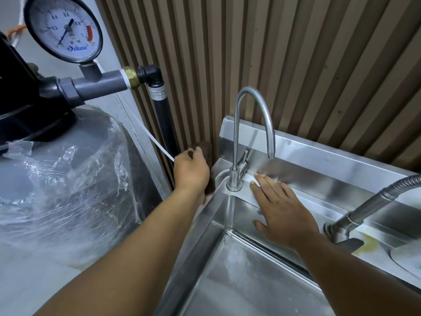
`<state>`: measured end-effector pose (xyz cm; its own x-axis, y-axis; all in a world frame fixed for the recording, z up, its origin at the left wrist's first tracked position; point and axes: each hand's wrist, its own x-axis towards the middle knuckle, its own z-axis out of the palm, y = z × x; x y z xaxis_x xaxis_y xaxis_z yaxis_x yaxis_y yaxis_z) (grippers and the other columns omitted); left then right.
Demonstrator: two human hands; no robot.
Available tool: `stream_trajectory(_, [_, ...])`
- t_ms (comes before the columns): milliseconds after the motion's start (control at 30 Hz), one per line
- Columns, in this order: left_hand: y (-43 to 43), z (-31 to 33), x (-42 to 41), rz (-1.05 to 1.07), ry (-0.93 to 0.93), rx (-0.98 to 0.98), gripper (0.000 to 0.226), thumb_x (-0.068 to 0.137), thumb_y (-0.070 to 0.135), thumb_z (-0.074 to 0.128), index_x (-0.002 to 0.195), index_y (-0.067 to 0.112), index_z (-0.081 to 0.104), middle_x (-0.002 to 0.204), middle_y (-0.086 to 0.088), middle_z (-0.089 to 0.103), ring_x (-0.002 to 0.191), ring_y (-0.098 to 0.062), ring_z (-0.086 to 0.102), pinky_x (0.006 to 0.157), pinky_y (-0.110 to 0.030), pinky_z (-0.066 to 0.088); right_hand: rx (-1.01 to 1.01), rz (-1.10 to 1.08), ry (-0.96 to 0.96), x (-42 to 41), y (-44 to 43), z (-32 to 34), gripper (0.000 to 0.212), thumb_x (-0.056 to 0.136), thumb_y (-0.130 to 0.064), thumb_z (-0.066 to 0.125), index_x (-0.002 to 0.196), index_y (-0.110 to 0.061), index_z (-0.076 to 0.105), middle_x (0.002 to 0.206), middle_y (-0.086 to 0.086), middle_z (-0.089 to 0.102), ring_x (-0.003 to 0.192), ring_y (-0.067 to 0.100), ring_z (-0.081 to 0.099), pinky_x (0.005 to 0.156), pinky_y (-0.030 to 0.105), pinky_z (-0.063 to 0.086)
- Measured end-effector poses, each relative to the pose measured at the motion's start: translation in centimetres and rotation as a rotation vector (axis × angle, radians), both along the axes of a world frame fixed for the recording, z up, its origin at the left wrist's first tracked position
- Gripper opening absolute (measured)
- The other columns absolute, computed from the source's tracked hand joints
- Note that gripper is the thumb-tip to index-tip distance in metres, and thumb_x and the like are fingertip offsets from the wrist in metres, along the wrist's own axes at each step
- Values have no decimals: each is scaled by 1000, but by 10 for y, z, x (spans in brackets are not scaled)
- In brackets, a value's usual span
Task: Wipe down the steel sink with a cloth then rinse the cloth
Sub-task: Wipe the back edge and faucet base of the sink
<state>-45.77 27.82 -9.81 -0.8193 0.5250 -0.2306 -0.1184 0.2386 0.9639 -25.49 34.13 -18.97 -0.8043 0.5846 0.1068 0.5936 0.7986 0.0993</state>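
Here's the dark brown, fuzzy cloth (pixel 206 148), bunched up and a bit blurred, sitting at the back-left corner of the stainless steel sink (pixel 239 281), right where the rim meets the wall. The left hand (pixel 191 172) has it clenched, fingers curled over the wad, so only two tufts show: one poking out past the knuckles, another below the heel of the hand against the rim.

The right hand (pixel 282 213) grips nothing. It lies flat with straight fingers on the sink's back ledge, fingertips just beside the base of the tall brushed-steel gooseneck tap (pixel 237 133).

The basin is square-cornered, with a dull sheen and a low splashback behind the ledge. Further right, a second tap with a ribbed flexible metal hose (pixel 376 201) rises from the ledge, with yellowish staining near its foot. Behind it all runs a brown wall of vertical slats (pixel 296 65).

Off to the left, a grey tank wrapped in clear plastic film (pixel 68 179) carries a round white-faced pressure gauge (pixel 63 28) on grey pipework.

As for direction, the cloth's long axis runs from the wall corner back toward the person, along the sink's left edge, with its far tuft nearest the slats.
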Motion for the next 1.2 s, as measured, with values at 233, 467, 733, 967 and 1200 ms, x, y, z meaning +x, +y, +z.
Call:
stream_trajectory(233, [59, 6, -1, -500, 570, 109, 39, 99, 20, 46, 133, 29, 61, 141, -1, 58, 125, -20, 59, 109, -47, 46, -8, -7, -3, -1, 0, -1, 86, 77, -51, 58, 150, -11, 39, 160, 11, 32, 147, 28, 30, 116, 44, 26])
stream_trajectory(467, [26, -35, -25, -738, 975, -78, 68, 98, 2, 44, 158, 26, 25, 168, 3, 6, 154, -17, 11, 123, -39, 20, 3, -6, -12, 0, 0, -1, 88, 75, -52, 60, 150, -10, 40, 160, 13, 34, 147, 29, 32, 115, 45, 26])
stream_trajectory(733, [5, -50, -30, -1030, 1036, -289, 46, 100, 7, 41, 145, 9, 47, 159, -9, 35, 154, -21, 11, 125, -40, 13, 7, -4, -11, 0, 1, -2, 90, 76, -54, 60, 151, -10, 38, 160, 12, 32, 147, 29, 30, 117, 45, 27])
stream_trajectory(967, [-72, -53, -28, -1076, 1134, -320, 57, 93, 31, 33, 146, 14, 49, 158, -3, 39, 153, -19, 18, 125, -43, 14, 12, 1, 3, 1, 1, -2, 88, 78, -52, 58, 152, -10, 38, 161, 13, 31, 148, 28, 29, 118, 46, 28])
stream_trajectory(1200, [-93, -52, 7, -1046, 1363, -655, 103, 87, 77, 38, 160, 13, 3, 168, -7, -1, 154, -22, -10, 123, -40, -9, 21, 0, -7, 0, 0, -1, 87, 78, -49, 62, 151, -9, 38, 160, 14, 33, 147, 30, 30, 117, 48, 30])
